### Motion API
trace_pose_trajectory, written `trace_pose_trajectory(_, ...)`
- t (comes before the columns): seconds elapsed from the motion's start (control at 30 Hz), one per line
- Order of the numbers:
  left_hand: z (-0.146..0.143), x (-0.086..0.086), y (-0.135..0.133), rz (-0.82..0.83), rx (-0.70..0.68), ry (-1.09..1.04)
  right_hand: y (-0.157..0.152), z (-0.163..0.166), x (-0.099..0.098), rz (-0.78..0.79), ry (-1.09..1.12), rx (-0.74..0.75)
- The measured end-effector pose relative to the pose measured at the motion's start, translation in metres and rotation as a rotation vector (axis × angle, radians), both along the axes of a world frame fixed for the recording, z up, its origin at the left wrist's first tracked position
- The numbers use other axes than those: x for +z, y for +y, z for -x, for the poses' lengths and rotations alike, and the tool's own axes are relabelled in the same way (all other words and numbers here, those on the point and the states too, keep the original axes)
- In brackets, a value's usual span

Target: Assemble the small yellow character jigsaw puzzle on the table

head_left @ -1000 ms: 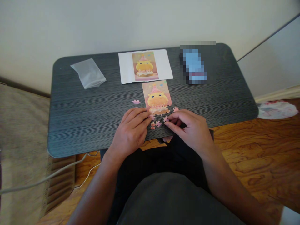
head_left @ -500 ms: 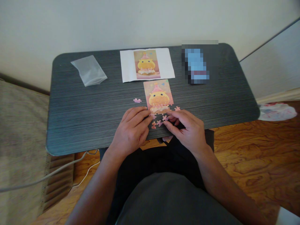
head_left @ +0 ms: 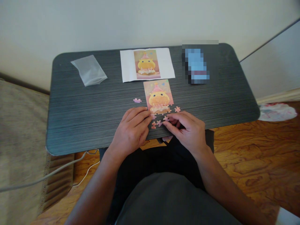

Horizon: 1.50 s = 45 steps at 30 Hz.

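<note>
- Left hand [head_left: 132, 129] lies palm-down on the table [head_left: 93, 109], fingers together and mostly straight. The tips are right at the bottom-left corner of the puzzle [head_left: 158, 97], and it's gripping nothing.
- Right hand [head_left: 186, 129] is curled, fingertips on a pink piece [head_left: 166, 118] just below the puzzle's bottom edge. Can't tell if it's actually pinched or only touched.
- Two more bits [head_left: 156, 124] sit in the gap between the hands, just below the puzzle.
- Room to move: the table's front edge runs close below the puzzle and both wrists hang over it, so it's tight there. There are wide open stretches of tabletop left and right of the puzzle.
- One stray [head_left: 137, 100] lies just left of the puzzle. Another one [head_left: 177, 109] is off its bottom-right corner, just past the right hand's fingers.
- The puzzle's bottom edge looks ragged.
- A printed sheet [head_left: 147, 64] with the same picture lies just behind the puzzle, nearly touching it.
- A clear bag [head_left: 89, 70] is well off to the back-left of the puzzle, and a blurred blue thing [head_left: 196, 65] to the back-right.
- The table is dark with striped grain and rounded corners, its back edge against a pale wall. Wood floor [head_left: 253, 140] shows to the right.
</note>
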<state>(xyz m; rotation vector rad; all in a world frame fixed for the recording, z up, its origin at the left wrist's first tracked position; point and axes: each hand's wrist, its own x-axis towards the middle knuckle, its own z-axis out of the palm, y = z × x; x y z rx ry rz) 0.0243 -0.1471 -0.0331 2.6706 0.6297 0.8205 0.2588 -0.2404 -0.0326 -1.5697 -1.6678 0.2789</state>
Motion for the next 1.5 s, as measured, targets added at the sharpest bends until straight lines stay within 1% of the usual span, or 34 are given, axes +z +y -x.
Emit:
trace_pose_trajectory(0.2, 0.0, 0.001, 0.001, 0.001, -0.01, 0.013, 0.0, 0.001, -0.001, 0.019, 0.004, -0.005)
trace_pose_trajectory(0.47, -0.001, 0.002, 0.0, 0.037, -0.021, 0.032, 0.006, 0.004, 0.003, 0.059, 0.028, 0.007)
trace_pose_trajectory(0.73, -0.001, 0.001, 0.001, 0.063, -0.015, 0.041, 0.021, 0.007, 0.003, 0.075, -0.068, 0.063)
trace_pose_trajectory(0.93, -0.001, 0.0, 0.0, 0.056, -0.006, 0.035, 0.028, 0.01, 0.002, 0.098, -0.08, 0.06)
trace_pose_trajectory(1.2, -0.001, 0.0, 0.0, 0.05, -0.01, 0.031, 0.03, 0.01, 0.002, 0.121, -0.067, 0.076)
trace_pose_trajectory(1.37, -0.001, 0.001, 0.0, 0.063, -0.012, 0.029, 0.027, 0.01, 0.005, 0.116, -0.039, 0.079)
trace_pose_trajectory(1.5, -0.001, 0.0, 0.001, 0.056, -0.011, 0.027, 0.026, 0.01, 0.007, 0.113, -0.031, 0.111)
